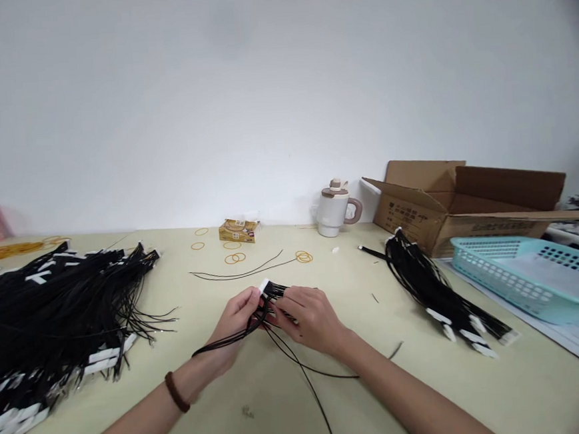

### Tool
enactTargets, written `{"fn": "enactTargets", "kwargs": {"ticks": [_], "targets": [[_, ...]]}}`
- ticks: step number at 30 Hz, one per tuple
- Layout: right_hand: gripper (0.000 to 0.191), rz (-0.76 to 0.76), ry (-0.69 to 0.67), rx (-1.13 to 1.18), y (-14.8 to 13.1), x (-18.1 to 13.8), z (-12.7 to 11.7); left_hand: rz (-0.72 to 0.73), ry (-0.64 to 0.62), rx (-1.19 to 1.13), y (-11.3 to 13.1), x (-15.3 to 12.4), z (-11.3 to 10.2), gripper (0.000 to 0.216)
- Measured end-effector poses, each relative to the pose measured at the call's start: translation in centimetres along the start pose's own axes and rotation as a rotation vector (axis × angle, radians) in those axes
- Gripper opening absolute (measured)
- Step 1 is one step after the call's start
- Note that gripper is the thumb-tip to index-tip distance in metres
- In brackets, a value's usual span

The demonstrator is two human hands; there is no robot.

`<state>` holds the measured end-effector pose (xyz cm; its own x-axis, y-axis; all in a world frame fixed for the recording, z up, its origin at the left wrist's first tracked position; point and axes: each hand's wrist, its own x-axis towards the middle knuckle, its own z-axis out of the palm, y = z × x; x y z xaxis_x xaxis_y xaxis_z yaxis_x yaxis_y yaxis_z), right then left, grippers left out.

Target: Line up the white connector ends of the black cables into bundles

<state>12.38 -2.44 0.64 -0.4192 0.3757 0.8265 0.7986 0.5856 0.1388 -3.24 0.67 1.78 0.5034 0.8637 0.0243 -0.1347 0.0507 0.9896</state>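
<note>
My left hand [237,321] is closed on a black wire harness [278,291], its thumb beside the white connector [263,286] at the end. Across the same harness my right hand [307,316] pinches the thin wires, its fingertips partly hidden behind the knuckles. A few loose black wires hang below the hands toward the table's front, and others drape over my left wrist. On the left lies a large pile of black wire harnesses [65,301] with white connectors. A smaller bundle of black harnesses [419,280] rests to the right.
Behind the hands stand a small yellow box [239,231] and a white mug [332,212]. Rubber bands [303,257] and loose wires [244,274] lie between. At the right are an open cardboard box [419,213] and a turquoise basket [506,293] on paper.
</note>
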Motion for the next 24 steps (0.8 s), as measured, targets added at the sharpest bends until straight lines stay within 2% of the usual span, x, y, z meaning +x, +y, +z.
{"fn": "enactTargets", "kwargs": {"ticks": [8,24], "targets": [[0.022,0.007,0.007,-0.009,-0.01,0.1,-0.03,0.043,-0.012,0.035,-0.17,0.1,0.03,0.034],[0.019,-0.002,0.054,0.016,-0.32,0.35,-0.41,-0.018,-0.072,-0.054,0.41,-0.04,-0.56,0.03]]}}
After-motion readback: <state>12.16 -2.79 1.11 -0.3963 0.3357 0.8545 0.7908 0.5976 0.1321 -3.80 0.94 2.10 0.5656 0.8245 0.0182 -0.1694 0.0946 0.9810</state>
